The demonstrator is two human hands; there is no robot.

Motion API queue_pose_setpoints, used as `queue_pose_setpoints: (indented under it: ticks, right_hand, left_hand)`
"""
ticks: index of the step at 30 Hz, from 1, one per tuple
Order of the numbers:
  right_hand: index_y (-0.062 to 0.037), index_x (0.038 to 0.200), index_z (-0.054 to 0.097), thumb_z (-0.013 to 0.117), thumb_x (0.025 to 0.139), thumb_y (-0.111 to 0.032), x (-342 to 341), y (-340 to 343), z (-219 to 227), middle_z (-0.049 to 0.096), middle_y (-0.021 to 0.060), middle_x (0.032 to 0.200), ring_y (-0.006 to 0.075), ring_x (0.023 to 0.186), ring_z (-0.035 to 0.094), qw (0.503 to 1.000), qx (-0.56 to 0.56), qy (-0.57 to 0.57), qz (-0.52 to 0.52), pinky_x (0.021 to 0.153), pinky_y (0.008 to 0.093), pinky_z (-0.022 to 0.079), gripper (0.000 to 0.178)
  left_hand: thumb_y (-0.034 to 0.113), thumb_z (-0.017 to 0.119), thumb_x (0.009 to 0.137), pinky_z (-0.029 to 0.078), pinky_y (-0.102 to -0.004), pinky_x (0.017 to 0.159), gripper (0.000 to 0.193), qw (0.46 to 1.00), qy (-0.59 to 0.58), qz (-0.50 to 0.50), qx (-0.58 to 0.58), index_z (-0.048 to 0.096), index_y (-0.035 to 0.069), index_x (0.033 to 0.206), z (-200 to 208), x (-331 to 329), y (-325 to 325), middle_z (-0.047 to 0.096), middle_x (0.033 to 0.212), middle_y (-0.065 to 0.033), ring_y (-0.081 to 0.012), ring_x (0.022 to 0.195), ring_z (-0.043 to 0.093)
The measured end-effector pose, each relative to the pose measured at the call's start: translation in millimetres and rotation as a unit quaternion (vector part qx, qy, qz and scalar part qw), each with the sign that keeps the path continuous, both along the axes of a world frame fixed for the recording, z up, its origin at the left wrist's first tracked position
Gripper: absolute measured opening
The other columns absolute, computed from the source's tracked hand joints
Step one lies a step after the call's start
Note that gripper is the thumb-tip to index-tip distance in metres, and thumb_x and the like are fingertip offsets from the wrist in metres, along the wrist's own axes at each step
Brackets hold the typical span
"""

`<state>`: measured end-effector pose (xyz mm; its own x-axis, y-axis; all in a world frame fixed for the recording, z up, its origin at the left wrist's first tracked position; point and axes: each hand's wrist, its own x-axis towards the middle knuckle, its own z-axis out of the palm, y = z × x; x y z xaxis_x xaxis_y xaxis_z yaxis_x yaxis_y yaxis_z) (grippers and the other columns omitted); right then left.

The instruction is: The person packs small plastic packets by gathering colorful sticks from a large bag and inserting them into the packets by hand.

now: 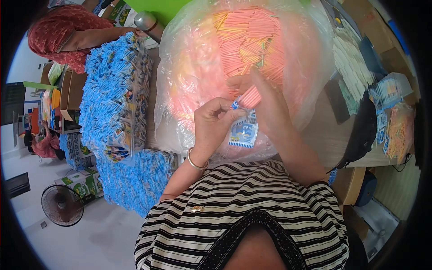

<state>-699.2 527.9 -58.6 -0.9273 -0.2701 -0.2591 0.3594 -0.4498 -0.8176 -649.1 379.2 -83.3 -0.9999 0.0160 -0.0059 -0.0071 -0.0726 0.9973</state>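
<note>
In front of my chest, my left hand (212,120) pinches the upper edge of a small blue-and-white printed packet (243,134) between thumb and fingers. My right hand (273,105) is closed around a bundle of thin pink sticks (250,97). The bundle's lower end meets the packet at my left fingertips; whether the sticks are inside it is hard to make out. Both hands are over a large clear plastic bag (180,40), which lies open and full of loose sticks (249,33), mostly pink with some yellow and a few green.
To the left, a clear bin (135,103) is heaped with blue packets (108,85), and more packets (135,175) pile below it. Another person's arm (96,38) reaches beside a metal flask (148,24). Bagged sticks (400,130) and a black cloth (362,135) lie right. A fan (62,204) stands left.
</note>
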Motion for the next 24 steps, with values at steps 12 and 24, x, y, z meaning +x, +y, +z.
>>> queue_pose_setpoints:
  ticks: [12,24]
  right_hand:
    - [0.0003,0.111,0.069,0.069,0.088,-0.018,3.8,14.5,18.2,0.067,0.0137,0.097,0.0259,0.098,0.063,0.841,0.384,0.382,0.008,0.089,0.0340,0.048,0.029]
    - [0.0017,0.098,0.065,0.071,0.081,-0.007,-8.3,45.6,26.4,0.064,0.0131,0.096,0.0281,0.101,0.062,0.848,0.365,0.366,0.116,0.085,0.0371,0.049,0.020]
  left_hand:
    - [0.008,0.057,0.099,0.053,-0.0271,0.086,0.023,0.998,0.062,0.003,0.022,0.067,-0.003,0.117,-6.0,-4.8,5.6,0.072,0.104,-0.0089,-0.0123,0.096,0.066]
    - [0.010,0.064,0.094,0.052,-0.0287,0.083,0.024,0.998,0.018,0.058,0.009,0.067,-0.002,0.114,0.8,-4.8,2.2,0.070,0.102,-0.0093,-0.0140,0.094,0.065]
